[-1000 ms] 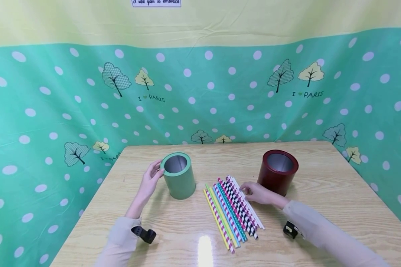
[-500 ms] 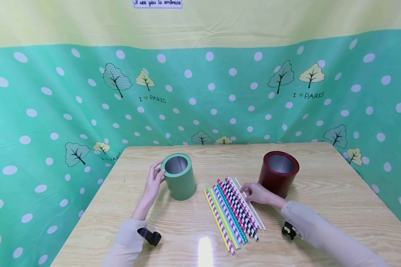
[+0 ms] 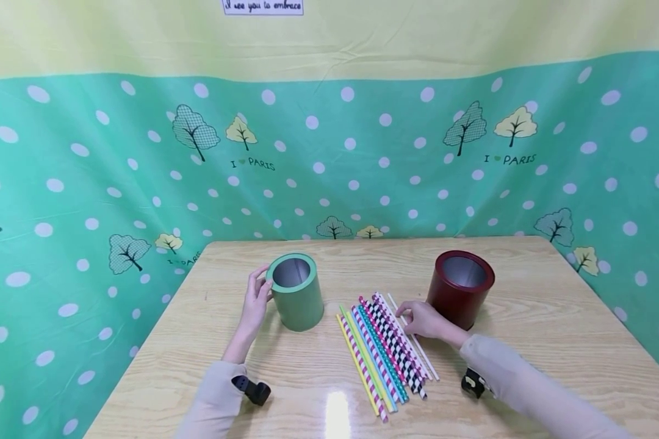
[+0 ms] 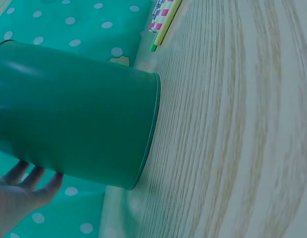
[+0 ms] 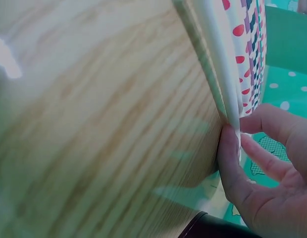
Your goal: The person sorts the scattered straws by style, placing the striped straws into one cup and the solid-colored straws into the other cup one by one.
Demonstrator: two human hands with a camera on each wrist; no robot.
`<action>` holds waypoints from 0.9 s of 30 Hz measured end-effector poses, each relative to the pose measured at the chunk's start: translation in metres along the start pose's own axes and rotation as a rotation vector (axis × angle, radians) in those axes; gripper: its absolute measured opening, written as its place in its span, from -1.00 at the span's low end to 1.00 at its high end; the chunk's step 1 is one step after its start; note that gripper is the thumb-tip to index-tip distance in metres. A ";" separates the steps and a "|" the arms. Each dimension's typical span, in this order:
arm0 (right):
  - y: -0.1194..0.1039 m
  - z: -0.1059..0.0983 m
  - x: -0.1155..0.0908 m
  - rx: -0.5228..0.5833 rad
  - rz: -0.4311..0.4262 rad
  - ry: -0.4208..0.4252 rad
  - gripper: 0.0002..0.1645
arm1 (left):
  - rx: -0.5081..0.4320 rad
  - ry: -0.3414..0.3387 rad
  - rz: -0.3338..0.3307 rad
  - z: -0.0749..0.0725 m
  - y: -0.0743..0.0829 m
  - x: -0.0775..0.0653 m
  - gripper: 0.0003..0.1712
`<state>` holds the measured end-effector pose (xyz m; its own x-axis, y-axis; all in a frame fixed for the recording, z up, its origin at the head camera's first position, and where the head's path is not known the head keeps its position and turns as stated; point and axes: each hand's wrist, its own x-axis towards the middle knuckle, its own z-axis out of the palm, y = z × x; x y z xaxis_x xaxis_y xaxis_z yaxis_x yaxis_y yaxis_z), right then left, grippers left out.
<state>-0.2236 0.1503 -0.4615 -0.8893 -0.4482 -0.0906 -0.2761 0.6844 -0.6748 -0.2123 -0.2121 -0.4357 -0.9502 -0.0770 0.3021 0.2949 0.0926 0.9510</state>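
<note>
In the head view, a pale green can (image 3: 299, 305) stands upright at the left with its round mouth up. My left hand (image 3: 255, 308) touches its left side near the rim; in the left wrist view several fingertips (image 4: 54, 182) rest against the wall. My right hand (image 3: 425, 320) pinches a thin white straw (image 3: 425, 360) lying on the table. In the right wrist view, thumb and forefinger meet on this white straw (image 5: 228, 74). Left of it lies a row of patterned paper straws (image 3: 379, 353), striped, dotted and checked, in several colours.
A dark red can (image 3: 457, 299) stands upright just behind and right of my right hand. The wooden table (image 3: 285, 390) ends at a green dotted curtain (image 3: 329, 183) at the back and sides. Each wrist wears a black camera strap.
The white straw has slid slightly right, leaving a gap beside the patterned straws. My left hand stays at the green can, its forearm shifted a little to the right.
</note>
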 end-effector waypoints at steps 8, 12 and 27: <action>-0.003 -0.003 -0.003 0.009 -0.002 0.046 -0.67 | -0.011 0.003 -0.004 0.003 0.010 -0.004 -0.57; -0.005 -0.005 -0.003 0.056 0.010 0.072 -0.63 | 0.000 0.004 0.001 0.001 0.002 -0.002 -0.56; -0.031 -0.013 0.005 0.257 0.021 0.134 -0.48 | 0.007 0.000 0.145 -0.002 -0.010 -0.001 -0.48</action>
<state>-0.2242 0.1346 -0.4321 -0.9387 -0.3443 -0.0204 -0.1713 0.5168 -0.8388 -0.2143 -0.2149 -0.4449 -0.8979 -0.0619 0.4359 0.4280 0.1101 0.8971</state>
